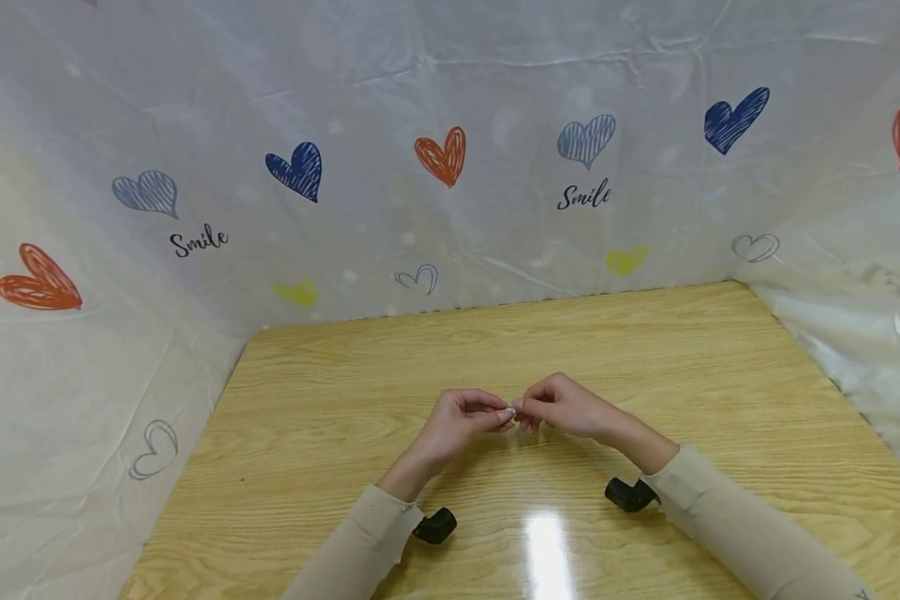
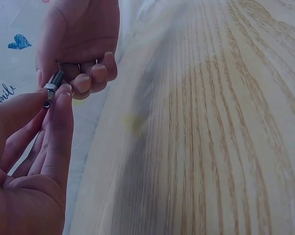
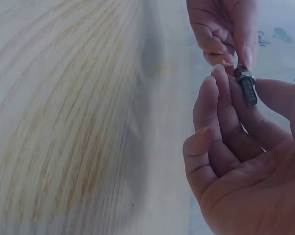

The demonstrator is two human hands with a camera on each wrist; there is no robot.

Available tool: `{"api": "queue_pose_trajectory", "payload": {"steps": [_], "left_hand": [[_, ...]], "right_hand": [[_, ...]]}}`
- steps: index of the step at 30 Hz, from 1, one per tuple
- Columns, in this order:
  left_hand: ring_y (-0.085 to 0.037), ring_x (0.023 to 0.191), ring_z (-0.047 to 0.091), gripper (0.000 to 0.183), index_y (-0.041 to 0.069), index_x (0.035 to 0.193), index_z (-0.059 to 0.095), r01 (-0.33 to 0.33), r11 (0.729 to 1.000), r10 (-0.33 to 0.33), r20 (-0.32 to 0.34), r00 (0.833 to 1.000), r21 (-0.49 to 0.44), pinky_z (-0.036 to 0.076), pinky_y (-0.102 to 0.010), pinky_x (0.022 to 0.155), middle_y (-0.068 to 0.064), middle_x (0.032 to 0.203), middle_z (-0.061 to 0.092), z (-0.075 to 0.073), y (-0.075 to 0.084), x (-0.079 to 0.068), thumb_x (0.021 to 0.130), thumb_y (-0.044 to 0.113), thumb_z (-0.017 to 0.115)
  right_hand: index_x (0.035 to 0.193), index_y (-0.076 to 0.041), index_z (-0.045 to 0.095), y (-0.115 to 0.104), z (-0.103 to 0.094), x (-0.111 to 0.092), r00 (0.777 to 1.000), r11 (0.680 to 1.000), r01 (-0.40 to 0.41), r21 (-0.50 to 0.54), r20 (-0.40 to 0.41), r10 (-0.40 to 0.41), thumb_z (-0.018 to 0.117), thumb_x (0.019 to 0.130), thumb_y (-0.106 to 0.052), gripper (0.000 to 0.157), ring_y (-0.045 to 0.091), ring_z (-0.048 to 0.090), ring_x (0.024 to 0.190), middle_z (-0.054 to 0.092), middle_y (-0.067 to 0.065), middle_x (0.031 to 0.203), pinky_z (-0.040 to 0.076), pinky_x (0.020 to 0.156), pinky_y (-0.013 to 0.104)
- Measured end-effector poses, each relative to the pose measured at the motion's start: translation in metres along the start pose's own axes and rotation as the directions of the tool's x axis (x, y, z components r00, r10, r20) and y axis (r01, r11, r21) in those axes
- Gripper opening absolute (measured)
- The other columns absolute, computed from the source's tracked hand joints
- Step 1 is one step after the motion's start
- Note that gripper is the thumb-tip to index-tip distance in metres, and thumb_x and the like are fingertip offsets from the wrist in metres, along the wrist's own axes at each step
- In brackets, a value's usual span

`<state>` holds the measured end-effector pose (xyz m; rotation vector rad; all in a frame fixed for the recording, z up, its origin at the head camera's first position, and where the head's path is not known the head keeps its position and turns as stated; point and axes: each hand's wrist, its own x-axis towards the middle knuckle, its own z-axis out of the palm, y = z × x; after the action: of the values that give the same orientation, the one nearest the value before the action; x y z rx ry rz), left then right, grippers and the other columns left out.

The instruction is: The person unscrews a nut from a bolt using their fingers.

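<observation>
At the far left a white sheet (image 1: 195,133) printed with hearts hangs beside the wood-grain worktop (image 1: 330,367), an orange heart (image 1: 39,283) on it, then a pale blue heart (image 1: 146,193) above the word "Smile" (image 1: 199,241); the sheet runs on behind the worktop's back edge. Coming in from the lower left, a beige sleeve (image 1: 360,542) ends near a black curved piece (image 1: 437,527) under the wrist. The left hand (image 1: 465,417) has its grip clamped on the head end of a small metal bolt (image 3: 250,93), thumb against fingertips. The bolt is held over the middle of the worktop, between the two hands, a nut (image 3: 244,74) around it near the head and its threaded end pointing towards the right palm. The right hand (image 1: 566,407) pinches the bolt about the nut between thumb and index finger, its other fingers curled loosely. Farther right come a second black piece (image 1: 630,495) and the right sleeve (image 1: 757,525).
</observation>
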<state>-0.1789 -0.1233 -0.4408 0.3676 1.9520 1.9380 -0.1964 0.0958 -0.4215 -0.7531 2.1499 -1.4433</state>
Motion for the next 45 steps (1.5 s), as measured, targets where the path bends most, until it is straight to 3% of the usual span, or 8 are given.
{"api": "queue_pose_trajectory", "payload": {"steps": [5, 12, 17, 22, 28, 35, 38, 45], "left_hand": [[-0.033, 0.094, 0.066, 0.022, -0.003, 0.103, 0.067, 0.003, 1.000, -0.003, 0.001, 1.000, 0.030, 0.051, -0.050, 0.087, -0.021, 0.103, 0.067, 0.001, 0.000, -0.001, 0.086, 0.011, 0.068], [-0.036, 0.094, 0.066, 0.021, -0.002, 0.102, 0.068, -0.001, 0.999, 0.001, -0.002, 1.000, 0.043, 0.052, -0.050, 0.086, -0.021, 0.100, 0.068, 0.001, 0.001, -0.002, 0.086, 0.011, 0.068], [-0.041, 0.095, 0.063, 0.022, -0.003, 0.102, 0.068, -0.008, 1.000, 0.008, -0.006, 1.000, 0.026, 0.051, -0.052, 0.087, -0.018, 0.097, 0.069, 0.000, 0.000, -0.002, 0.086, 0.012, 0.069], [-0.038, 0.096, 0.064, 0.022, -0.003, 0.101, 0.067, 0.002, 1.000, -0.002, -0.020, 1.000, 0.012, 0.051, -0.052, 0.088, -0.022, 0.101, 0.067, -0.001, 0.000, -0.004, 0.085, 0.012, 0.069], [-0.037, 0.096, 0.065, 0.023, -0.004, 0.103, 0.067, 0.004, 1.000, -0.004, -0.020, 1.000, 0.006, 0.050, -0.052, 0.089, -0.021, 0.103, 0.067, -0.001, 0.001, -0.004, 0.086, 0.011, 0.068], [-0.035, 0.096, 0.065, 0.021, -0.002, 0.103, 0.068, 0.011, 1.000, -0.010, -0.024, 1.000, 0.020, 0.050, -0.052, 0.089, -0.017, 0.102, 0.068, -0.001, 0.003, -0.005, 0.087, 0.012, 0.068], [-0.034, 0.096, 0.065, 0.020, -0.002, 0.103, 0.067, 0.020, 1.000, -0.020, -0.022, 1.000, 0.010, 0.049, -0.053, 0.090, -0.018, 0.102, 0.068, 0.000, 0.003, -0.004, 0.087, 0.010, 0.067], [-0.045, 0.100, 0.060, 0.018, -0.006, 0.104, 0.066, 0.022, 1.000, -0.022, -0.009, 1.000, -0.010, 0.046, -0.057, 0.091, -0.024, 0.103, 0.066, 0.003, 0.013, -0.009, 0.089, 0.004, 0.064]], "right_hand": [[0.095, 0.001, 0.070, -0.012, 0.001, -0.004, 1.000, 1.000, -0.003, 0.009, 0.001, 0.003, 0.050, 0.099, -0.015, 0.026, 0.046, 0.059, 0.082, 0.065, 0.025, 0.091, 0.048, 0.064, 0.041], [0.101, -0.006, 0.069, 0.005, -0.001, 0.002, 1.000, 0.997, 0.004, 0.073, -0.007, -0.004, 0.062, 0.093, -0.017, 0.015, 0.039, 0.061, 0.088, 0.067, 0.016, 0.095, 0.050, 0.077, 0.053], [0.106, -0.006, 0.063, 0.003, -0.001, 0.003, 0.999, 0.998, 0.038, 0.058, -0.015, -0.037, 0.067, 0.089, -0.018, 0.021, 0.034, 0.060, 0.093, 0.064, 0.012, 0.098, 0.053, 0.079, 0.043], [0.108, -0.006, 0.064, 0.002, -0.002, 0.002, 1.000, 0.999, 0.021, 0.043, -0.018, -0.020, 0.061, 0.093, -0.024, 0.024, 0.036, 0.059, 0.095, 0.063, 0.016, 0.102, 0.052, 0.081, 0.047], [0.096, -0.005, 0.070, 0.003, -0.002, 0.003, 1.000, 1.000, 0.001, 0.001, -0.005, -0.001, 0.052, 0.098, -0.031, 0.032, 0.036, 0.060, 0.087, 0.066, 0.017, 0.094, 0.049, 0.077, 0.052], [0.091, 0.001, 0.069, 0.005, 0.000, 0.006, 1.000, 1.000, 0.000, 0.008, 0.000, 0.000, 0.051, 0.098, -0.029, 0.036, 0.037, 0.060, 0.084, 0.066, 0.019, 0.088, 0.049, 0.071, 0.041], [0.092, -0.003, 0.070, 0.004, 0.000, 0.006, 1.000, 1.000, 0.000, 0.006, 0.003, 0.000, 0.051, 0.098, -0.028, 0.032, 0.039, 0.058, 0.085, 0.065, 0.019, 0.089, 0.046, 0.066, 0.036], [0.102, -0.009, 0.067, 0.004, 0.000, 0.004, 0.999, 0.997, 0.034, 0.075, 0.005, -0.034, 0.059, 0.095, -0.021, 0.016, 0.039, 0.058, 0.094, 0.065, 0.016, 0.098, 0.048, 0.081, 0.053]]}}
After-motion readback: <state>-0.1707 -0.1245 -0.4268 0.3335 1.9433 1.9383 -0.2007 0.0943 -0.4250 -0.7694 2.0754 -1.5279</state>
